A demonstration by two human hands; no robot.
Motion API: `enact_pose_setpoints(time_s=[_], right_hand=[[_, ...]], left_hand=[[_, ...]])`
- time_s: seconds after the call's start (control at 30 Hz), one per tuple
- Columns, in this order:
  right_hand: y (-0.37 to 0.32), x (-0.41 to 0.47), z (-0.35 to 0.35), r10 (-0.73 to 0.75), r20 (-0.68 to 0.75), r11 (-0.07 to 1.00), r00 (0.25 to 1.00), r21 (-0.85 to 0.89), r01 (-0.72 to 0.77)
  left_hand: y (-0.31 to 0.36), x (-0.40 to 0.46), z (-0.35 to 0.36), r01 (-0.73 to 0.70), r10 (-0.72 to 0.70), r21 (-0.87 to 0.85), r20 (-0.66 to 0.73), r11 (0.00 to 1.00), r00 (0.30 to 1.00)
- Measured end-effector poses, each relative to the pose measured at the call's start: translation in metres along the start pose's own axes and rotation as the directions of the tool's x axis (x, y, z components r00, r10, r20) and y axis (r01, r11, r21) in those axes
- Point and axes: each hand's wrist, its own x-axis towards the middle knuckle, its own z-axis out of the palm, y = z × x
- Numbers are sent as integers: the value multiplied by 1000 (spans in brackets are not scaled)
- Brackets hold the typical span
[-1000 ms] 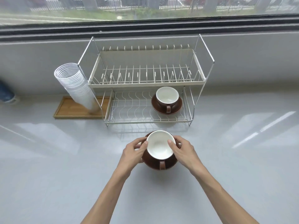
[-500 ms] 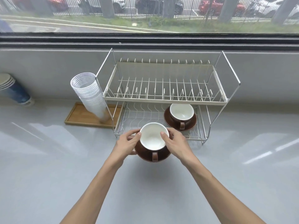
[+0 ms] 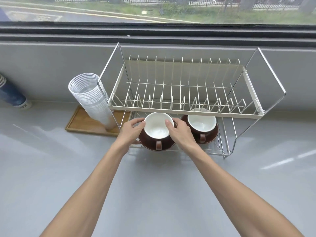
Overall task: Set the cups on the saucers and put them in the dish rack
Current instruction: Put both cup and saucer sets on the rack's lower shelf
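Grey countertop (image 3: 51,168) under a big window, street and grass outside. Cup (image 3: 158,128), brown outside and white inside, sitting on a brown saucer (image 3: 150,147), handle pointing back toward the camera. Clamped from both sides: left hand (image 3: 130,132) on the left of the rim with thumb tip touching it, right hand (image 3: 182,134) on the right, thumb pressed on the rim too, remaining fingers curling down around the cup and saucer. So the cup sits squarely between the two hands, both closed on the set. Set hanging right at the front left edge of the dish rack (image 3: 188,106), at the lower tier's lip, half over the wire and half over the counter; can't tell if resting on the wire. Just to the right, a second cup on its saucer (image 3: 201,124) parked on the lower tier. Upper tier with pegs only. Left of the rack, leaning stack of clear plastic cups (image 3: 90,98) on a wooden tray (image 3: 82,122). Far left edge, blue paper cups (image 3: 12,96).
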Motion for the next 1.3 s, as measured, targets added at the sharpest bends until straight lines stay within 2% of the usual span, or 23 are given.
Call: enact_pose_setpoints(time_s=[0.77,1.3], right_hand=[[4,34,12,64,48,997,997,36,-66],[3,21,8,7,89,1000,996,16,-9]], left_hand=[[-9,39,1,74,-74,-17,5,997,997],[-7,25,4,59,-57,69,-31,996,998]])
